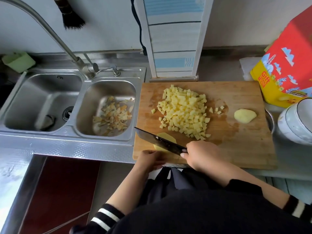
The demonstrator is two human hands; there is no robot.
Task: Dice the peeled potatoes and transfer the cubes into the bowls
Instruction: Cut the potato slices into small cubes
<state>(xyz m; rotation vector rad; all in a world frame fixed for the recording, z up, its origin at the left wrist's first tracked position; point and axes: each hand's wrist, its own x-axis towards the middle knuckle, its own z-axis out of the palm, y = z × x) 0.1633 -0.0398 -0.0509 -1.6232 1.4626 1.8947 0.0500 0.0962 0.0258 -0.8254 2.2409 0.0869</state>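
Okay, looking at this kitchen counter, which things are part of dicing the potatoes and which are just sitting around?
Part of the job:
- dark-bladed cleaver, held by the right hand
- pale yellow potato piece under the blade, steadied by the left hand
- heap of potato cubes
- peeled potato half
- wooden cutting board
- white bowls

Lying about:
- red and yellow gift box
- potato peels in the steel sink
- green plastic cup

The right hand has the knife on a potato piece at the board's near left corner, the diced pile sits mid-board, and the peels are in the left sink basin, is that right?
Not quite. The head view shows the peels in the right sink basin, not the left. The rest holds: right hand, knife, potato piece, board, diced pile.
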